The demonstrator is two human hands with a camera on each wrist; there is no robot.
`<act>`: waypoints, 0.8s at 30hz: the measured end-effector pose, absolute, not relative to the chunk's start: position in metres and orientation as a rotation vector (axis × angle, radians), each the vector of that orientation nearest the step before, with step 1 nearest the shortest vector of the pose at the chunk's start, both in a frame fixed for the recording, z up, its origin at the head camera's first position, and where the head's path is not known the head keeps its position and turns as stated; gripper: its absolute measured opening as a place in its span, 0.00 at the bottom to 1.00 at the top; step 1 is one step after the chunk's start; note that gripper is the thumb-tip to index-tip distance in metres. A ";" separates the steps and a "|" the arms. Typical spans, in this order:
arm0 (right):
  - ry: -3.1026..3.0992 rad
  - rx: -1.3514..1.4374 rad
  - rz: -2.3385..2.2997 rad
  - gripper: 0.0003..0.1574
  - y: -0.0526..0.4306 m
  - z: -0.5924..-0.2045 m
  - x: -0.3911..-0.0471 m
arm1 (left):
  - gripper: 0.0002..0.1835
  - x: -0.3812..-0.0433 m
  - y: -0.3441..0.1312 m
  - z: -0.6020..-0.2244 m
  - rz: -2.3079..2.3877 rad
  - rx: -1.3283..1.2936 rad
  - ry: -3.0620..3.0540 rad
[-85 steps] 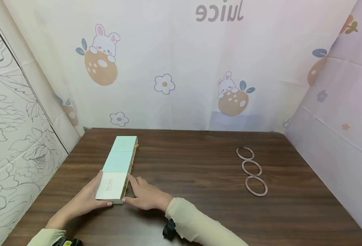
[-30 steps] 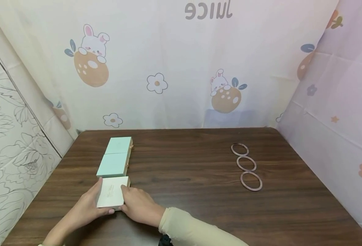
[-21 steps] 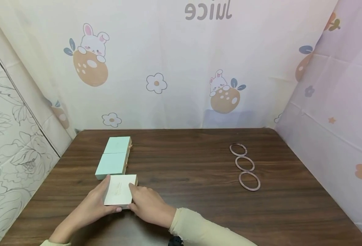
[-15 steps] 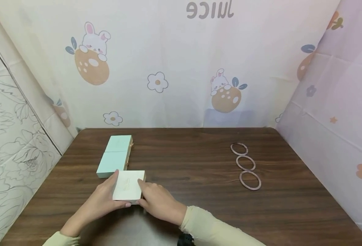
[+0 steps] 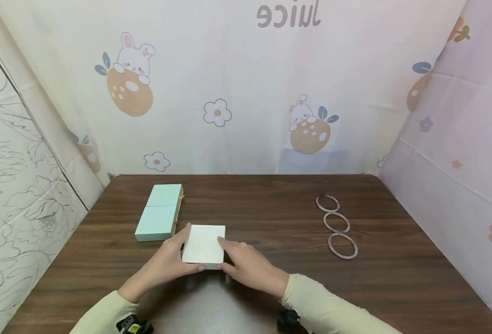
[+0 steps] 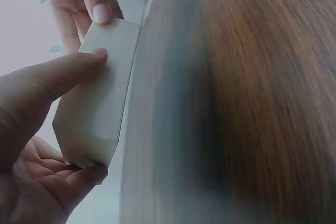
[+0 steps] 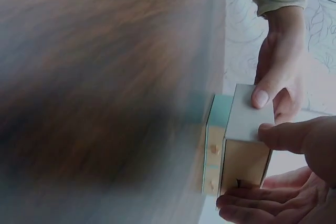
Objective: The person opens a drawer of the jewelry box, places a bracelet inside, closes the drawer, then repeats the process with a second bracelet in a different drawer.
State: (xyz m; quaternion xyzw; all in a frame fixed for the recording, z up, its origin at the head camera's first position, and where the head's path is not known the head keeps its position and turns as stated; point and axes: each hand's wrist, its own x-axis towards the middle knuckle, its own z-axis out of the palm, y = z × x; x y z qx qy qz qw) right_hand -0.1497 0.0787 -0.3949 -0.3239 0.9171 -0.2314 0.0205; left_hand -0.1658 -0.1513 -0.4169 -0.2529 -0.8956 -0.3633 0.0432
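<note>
A small white square box (image 5: pixel 203 245) is held between both hands near the middle of the table. My left hand (image 5: pixel 165 263) grips its left side, thumb on the front face. My right hand (image 5: pixel 252 265) grips the right side, its thumb also on that front face. In the right wrist view, the white box (image 7: pixel 251 114) shows a tan side with a small dark notch, and fingers curl against it. Fingers wrap the far end of the box (image 6: pixel 100 98) in the left wrist view. Whether its underside touches the table I cannot tell.
Two mint-green boxes (image 5: pixel 157 219) with tan sides and small tabs lie end to end at the table's left. Three pale pinkish rings (image 5: pixel 346 257) lie in a touching row at the right. A printed curtain (image 5: pixel 246 69) hangs behind the brown wooden table (image 5: pixel 254 199).
The white box has left its place at the front of the mint-green boxes. Both hands have carried it rightward and slightly back to mid-table. The mint-green boxes and rings stay put.
</note>
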 end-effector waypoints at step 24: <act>2.828 -1.074 -0.699 0.37 0.160 -0.409 -0.185 | 0.59 -0.206 -0.084 -0.438 -1.165 -0.874 -2.708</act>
